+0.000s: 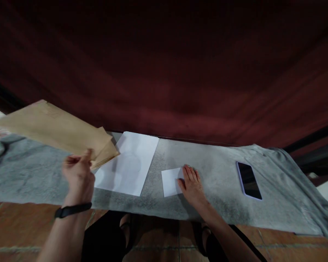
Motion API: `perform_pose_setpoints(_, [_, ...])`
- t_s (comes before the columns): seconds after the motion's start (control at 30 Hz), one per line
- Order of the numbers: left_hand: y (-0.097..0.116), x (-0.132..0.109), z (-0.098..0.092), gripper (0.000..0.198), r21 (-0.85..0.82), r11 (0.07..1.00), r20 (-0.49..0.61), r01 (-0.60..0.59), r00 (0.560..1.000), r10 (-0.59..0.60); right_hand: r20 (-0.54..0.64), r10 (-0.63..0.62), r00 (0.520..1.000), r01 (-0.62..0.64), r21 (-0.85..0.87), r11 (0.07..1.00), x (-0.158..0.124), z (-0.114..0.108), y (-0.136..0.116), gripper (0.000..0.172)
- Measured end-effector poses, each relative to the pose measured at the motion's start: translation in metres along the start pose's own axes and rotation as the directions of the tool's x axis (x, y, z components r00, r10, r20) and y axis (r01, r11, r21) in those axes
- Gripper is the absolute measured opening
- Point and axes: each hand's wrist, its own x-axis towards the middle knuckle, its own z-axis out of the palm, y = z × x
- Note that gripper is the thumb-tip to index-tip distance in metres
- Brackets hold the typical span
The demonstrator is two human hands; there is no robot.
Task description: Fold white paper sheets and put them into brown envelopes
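My left hand (78,171), with a dark band at the wrist, pinches the lower edge of a large brown paper envelope (51,125). The envelope is raised and tilted over the left part of the cloth. Beyond my fingers, several smaller brown envelopes (106,156) show stacked edges at its right end; whether my hand grips these too, I cannot tell. They partly cover a stack of white paper sheets (133,160). My right hand (191,185) lies flat with fingers stretched out, on the right part of a small white folded paper (170,182).
A grey cloth (213,160) covers the long narrow surface. Toward the right lies a phone (249,181) in a lilac case, its screen dark. A dark red fabric (164,91) rises behind the far edge. Below the near edge are terracotta floor tiles (22,225) and my feet.
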Motion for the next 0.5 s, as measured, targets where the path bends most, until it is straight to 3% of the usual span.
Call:
perform_pose_setpoints(0.07, [-0.003, -0.041, 0.025, 0.061, -0.054, 0.987, 0.153, 0.153, 0.978, -0.144, -0.011, 0.049, 0.999, -0.046, 0.155, 0.987, 0.007, -0.003, -0.006, 0.058])
perform_pose_setpoints(0.13, [-0.012, -0.089, 0.05, 0.058, -0.057, 0.966, 0.315, 0.252, 0.923, -0.222, 0.006, 0.106, 0.994, -0.1, 0.388, 0.916, 0.014, -0.006, -0.014, 0.058])
perform_pose_setpoints(0.2, [-0.021, -0.135, 0.07, 0.055, -0.087, 0.903, 0.535, 0.421, 0.785, -0.314, 0.074, 0.154, 0.985, -0.166, 0.631, 0.758, 0.02, -0.009, -0.024, 0.057])
perform_pose_setpoints(0.27, [-0.028, -0.17, 0.081, 0.048, -0.071, 0.877, 0.62, 0.475, 0.71, -0.334, 0.107, 0.179, 0.978, -0.192, 0.797, 0.573, 0.027, -0.011, -0.032, 0.057])
perform_pose_setpoints(0.37, [-0.036, -0.196, 0.085, 0.042, 0.017, 0.859, 0.684, 0.512, 0.62, -0.383, 0.153, 0.198, 0.968, -0.216, 0.91, 0.353, 0.036, -0.017, -0.036, 0.045])
perform_pose_setpoints(0.5, [-0.045, -0.201, 0.084, 0.041, 0.057, 0.834, 0.702, 0.548, 0.572, -0.424, 0.267, 0.246, 0.932, -0.299, 0.949, 0.102, 0.042, -0.027, -0.033, 0.026])
